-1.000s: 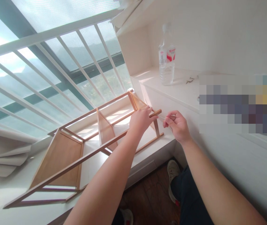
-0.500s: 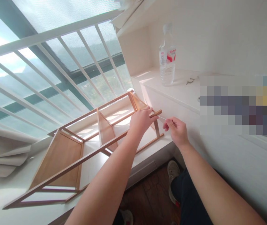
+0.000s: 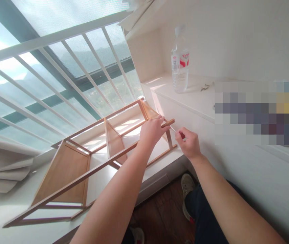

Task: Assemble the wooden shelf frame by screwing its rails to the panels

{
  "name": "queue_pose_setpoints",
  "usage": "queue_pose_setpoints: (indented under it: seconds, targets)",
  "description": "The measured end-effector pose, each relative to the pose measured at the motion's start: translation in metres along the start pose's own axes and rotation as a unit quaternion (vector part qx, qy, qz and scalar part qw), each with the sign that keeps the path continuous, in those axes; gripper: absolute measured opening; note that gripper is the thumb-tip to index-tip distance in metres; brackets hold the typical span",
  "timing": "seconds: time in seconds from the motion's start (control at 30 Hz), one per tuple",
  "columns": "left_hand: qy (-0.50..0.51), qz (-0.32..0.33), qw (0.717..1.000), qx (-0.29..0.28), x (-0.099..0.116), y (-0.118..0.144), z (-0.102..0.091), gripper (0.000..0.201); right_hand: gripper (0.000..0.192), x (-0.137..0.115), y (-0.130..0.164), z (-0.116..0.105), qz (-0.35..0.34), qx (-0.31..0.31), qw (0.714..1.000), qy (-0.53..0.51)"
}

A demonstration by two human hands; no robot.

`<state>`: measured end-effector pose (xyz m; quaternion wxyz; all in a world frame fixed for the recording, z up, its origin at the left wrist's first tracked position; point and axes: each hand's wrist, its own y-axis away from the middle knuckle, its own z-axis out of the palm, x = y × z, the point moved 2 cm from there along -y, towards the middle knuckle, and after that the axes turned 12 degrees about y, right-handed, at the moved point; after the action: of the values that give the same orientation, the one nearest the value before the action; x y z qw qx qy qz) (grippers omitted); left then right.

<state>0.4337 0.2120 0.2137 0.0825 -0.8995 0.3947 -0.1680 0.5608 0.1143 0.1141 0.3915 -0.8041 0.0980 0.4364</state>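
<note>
A brown wooden shelf rack [image 3: 82, 179] lies on its side across the white window ledge, with several panels between its long rails. My left hand [image 3: 151, 130] is closed around the upper rail near the rack's right end, its thumb under the wood. Just to the right, my right hand [image 3: 188, 140] pinches a thin metal hex key [image 3: 173, 128]. The key's far end meets the rail beside my left fingers; the part inside my right fist is hidden.
A clear water bottle [image 3: 180, 64] stands on the white shelf [image 3: 157, 81] at the back, with several screws [image 3: 205, 87] lying beside it. A white railing [image 3: 58, 37] runs along the window. Grey curtain [image 3: 4, 166] hangs at left. A blurred patch covers the shelf's right part.
My right hand has turned slightly and shifted a little down and left, and the hex key slants more steeply. My left hand and the rack stay in place.
</note>
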Motion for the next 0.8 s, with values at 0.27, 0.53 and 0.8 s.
queue_pose_setpoints:
  seconds: [0.27,0.53,0.8]
  targets:
    - [0.008,-0.003,1.0,-0.006,0.0,0.0,-0.001,0.042,0.032,-0.013,0.001,0.017,0.23,-0.171,0.827,-0.483]
    - [0.024,-0.005,1.0,-0.002,-0.002,0.0,0.001,0.04,0.034,-0.021,0.006,0.016,0.222,-0.222,0.788,-0.53]
    - [0.018,-0.008,1.0,-0.001,-0.001,0.0,0.0,0.04,0.035,-0.016,0.004,0.008,0.16,-0.193,0.87,-0.425]
